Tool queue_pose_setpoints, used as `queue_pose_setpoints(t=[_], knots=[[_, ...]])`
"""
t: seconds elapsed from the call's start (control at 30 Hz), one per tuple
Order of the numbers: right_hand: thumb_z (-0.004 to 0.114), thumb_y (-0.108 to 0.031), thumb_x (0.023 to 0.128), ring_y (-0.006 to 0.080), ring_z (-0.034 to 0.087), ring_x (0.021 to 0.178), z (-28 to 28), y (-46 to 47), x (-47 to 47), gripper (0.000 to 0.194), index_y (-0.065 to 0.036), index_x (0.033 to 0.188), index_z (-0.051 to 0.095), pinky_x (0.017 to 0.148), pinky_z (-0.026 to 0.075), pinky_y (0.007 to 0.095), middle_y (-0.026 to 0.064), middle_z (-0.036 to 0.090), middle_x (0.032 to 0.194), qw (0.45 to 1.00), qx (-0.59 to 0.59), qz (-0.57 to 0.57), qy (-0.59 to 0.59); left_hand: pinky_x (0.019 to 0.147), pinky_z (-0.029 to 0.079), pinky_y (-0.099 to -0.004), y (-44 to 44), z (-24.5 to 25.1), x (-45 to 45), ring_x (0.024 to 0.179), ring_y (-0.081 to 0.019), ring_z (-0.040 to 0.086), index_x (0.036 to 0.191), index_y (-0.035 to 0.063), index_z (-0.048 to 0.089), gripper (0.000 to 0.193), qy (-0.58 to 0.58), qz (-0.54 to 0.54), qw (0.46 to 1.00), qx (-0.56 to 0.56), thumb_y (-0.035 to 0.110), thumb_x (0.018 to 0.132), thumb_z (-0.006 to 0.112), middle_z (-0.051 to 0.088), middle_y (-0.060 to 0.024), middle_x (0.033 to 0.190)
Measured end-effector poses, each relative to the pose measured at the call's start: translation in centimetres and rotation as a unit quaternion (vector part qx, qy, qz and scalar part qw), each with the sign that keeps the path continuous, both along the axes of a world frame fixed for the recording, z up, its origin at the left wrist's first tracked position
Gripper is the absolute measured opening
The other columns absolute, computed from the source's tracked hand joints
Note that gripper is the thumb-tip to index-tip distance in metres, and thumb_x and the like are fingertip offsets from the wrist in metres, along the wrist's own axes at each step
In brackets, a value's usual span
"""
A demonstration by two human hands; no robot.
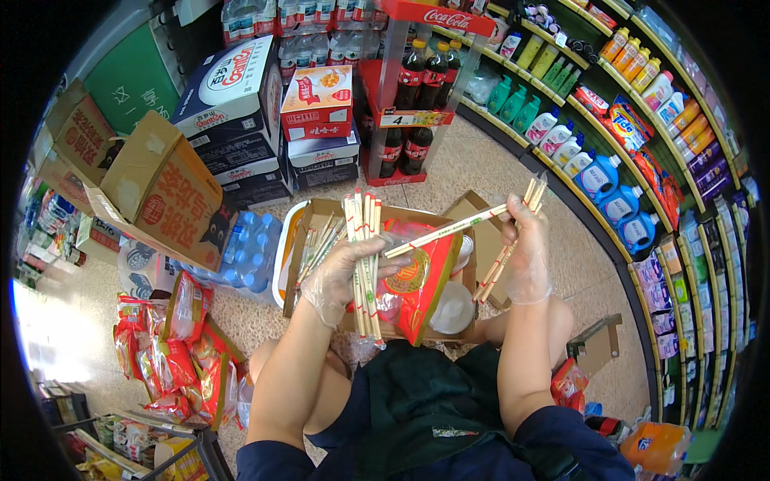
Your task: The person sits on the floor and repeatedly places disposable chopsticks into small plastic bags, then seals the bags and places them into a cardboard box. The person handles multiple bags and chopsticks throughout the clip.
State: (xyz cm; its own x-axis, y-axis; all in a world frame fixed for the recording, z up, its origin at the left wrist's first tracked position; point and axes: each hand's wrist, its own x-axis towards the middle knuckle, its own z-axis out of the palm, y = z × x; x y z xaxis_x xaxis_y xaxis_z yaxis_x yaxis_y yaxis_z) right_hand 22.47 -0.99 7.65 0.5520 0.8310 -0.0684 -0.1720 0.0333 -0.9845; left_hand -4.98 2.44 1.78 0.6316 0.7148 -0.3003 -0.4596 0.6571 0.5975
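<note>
In a clear plastic glove, my left hand (343, 273) grips a bundle of wrapped disposable chopsticks (365, 270), held nearly upright. My right hand (524, 240), gloved the same way, holds a smaller bunch of chopsticks (490, 273). One wrapped pair (448, 230) slants from my right hand across to the fingers of my left. Below both hands stands an open cardboard box (400, 211). Inside it are more loose chopsticks (323, 246) on the left, a red and gold packet (421, 282) and a white round container (451, 308). My hands partly cover the box.
Red snack bags (174, 361) lie heaped on the floor at the left. Behind them sit shrink-wrapped water bottles (252, 246) and an open carton (174, 198). A Coca-Cola rack (391, 178) stands ahead. Curved shelves of detergent bottles (598, 174) line the right.
</note>
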Motion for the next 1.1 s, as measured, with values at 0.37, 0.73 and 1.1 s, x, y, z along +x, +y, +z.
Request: queue_pose_setpoints(t=[0.37,0.73,1.1], knots=[[0.066,-0.019,0.088,0.0071,0.041,0.046,-1.1,-0.3,0.6,0.015,-0.008,0.082,0.059,0.042,0.030,0.0233,0.0004,0.057,0.065,1.000,-0.003,-0.015,0.022,0.076,0.059,-0.0300,-0.1,0.4,0.2,0.102,-0.0333,0.065,0.110,-0.0066,0.058,0.033,0.006,-0.017,1.000,0.014,0.015,0.086,0.065,0.062,-0.0246,0.114],[0.058,-0.012,0.093,0.0196,0.065,0.079,0.8,-1.4,-2.9,0.015,-0.005,0.099,0.069,0.072,0.051,0.0315,0.0081,0.069,0.090,0.873,0.174,0.037,-0.455,0.059,0.051,-0.0264,-0.4,1.3,1.0,0.069,-0.0141,0.064,0.094,-0.0030,0.064,0.027,0.172,-0.056,0.976,0.117,0.009,0.073,0.073,0.067,-0.0098,0.082],[0.067,-0.020,0.088,0.0128,0.062,0.076,-2.0,0.0,-6.3,0.023,-0.002,0.103,0.067,0.071,0.049,0.0285,0.0036,0.068,0.090,0.942,-0.040,0.244,-0.227,0.062,0.055,-0.0290,-0.1,-0.2,0.8,0.073,-0.0186,0.066,0.110,-0.0016,0.060,0.040,0.110,-0.029,0.985,0.131,0.022,0.081,0.073,0.069,-0.0141,0.093]])
